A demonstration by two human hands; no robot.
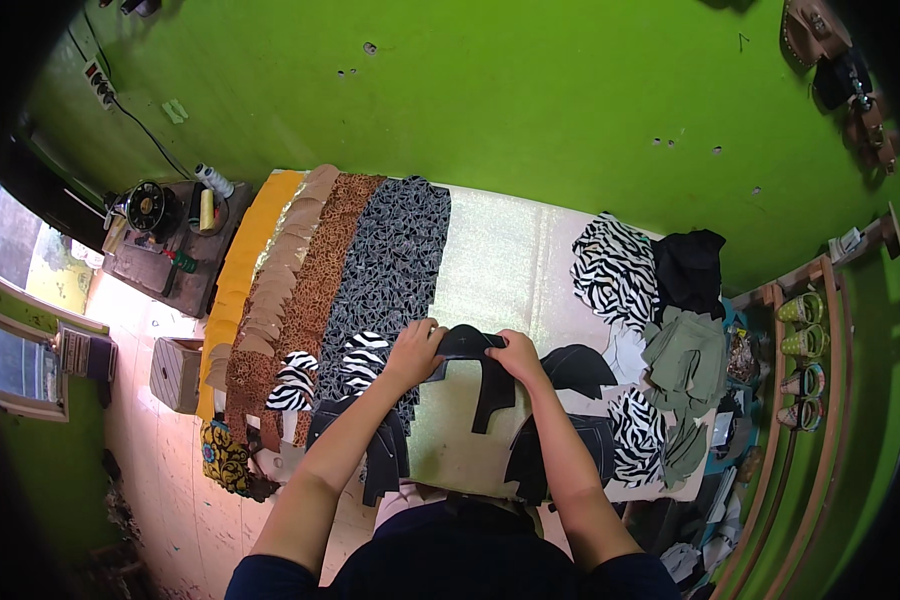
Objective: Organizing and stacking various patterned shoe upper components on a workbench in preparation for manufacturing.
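A curved black cut piece (463, 343) is stretched between my two hands over the middle of the table. My left hand (413, 352) pinches its left edge with bent fingers. At its right edge, my right hand (518, 356) grips it between thumb and fingers. A dark strip (495, 395) hangs or lies below the right hand; whether it belongs to the same piece I cannot tell. More black cut pieces (577, 370) lie just right of my right hand, and others (370, 440) lie under my left forearm. Zebra-print pieces (364, 362) are beside my left wrist.
The table (495, 240) bears overlapping rows of grey patterned (395, 250), leopard-print (315, 290), tan (275, 290) and yellow (240, 290) pieces. Zebra-print fabric (615, 265) and grey-green pieces (685, 355) pile up at right. A sewing machine (148, 207) stands at left, a wooden rack (815, 400) at right.
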